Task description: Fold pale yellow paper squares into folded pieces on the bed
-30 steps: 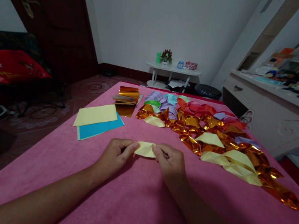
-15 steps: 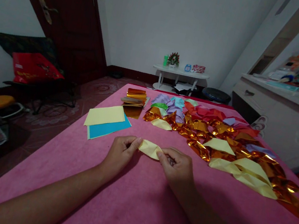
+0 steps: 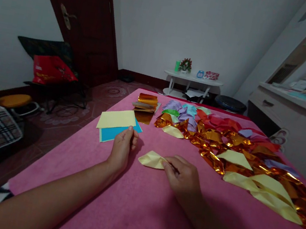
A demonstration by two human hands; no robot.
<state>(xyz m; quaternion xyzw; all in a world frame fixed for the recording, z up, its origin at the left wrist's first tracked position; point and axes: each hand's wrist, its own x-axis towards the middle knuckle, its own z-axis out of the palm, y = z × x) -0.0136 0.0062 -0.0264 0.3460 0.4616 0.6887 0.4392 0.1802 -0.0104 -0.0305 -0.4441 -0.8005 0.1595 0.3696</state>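
Observation:
Between the thumb and fingers of my right hand (image 3: 185,175) is the right end of a folded pale-yellow paper piece (image 3: 152,160), boat-shaped with pointed ends. My left hand (image 3: 124,145) is apart from it, fingers curled in and thumb up, with nothing seen in its grasp. Its thumb overlaps the edge of a blue paper sheet (image 3: 109,133) in view; whether it touches the sheet I cannot tell. A pale-yellow sheet (image 3: 117,119) lies over the blue one.
Behind the sheets sits a stack of gold foil paper (image 3: 146,103). Folded gold foil pieces (image 3: 210,160), red ones (image 3: 219,121) and yellow ones (image 3: 263,191) cover the right of the pink tablecloth (image 3: 135,214). A small white table (image 3: 195,77) stands by the wall.
My left hand has let go of the yellow paper piece and moved slightly left and up toward the sheets. My right hand still holds the piece. The view has swung a little left.

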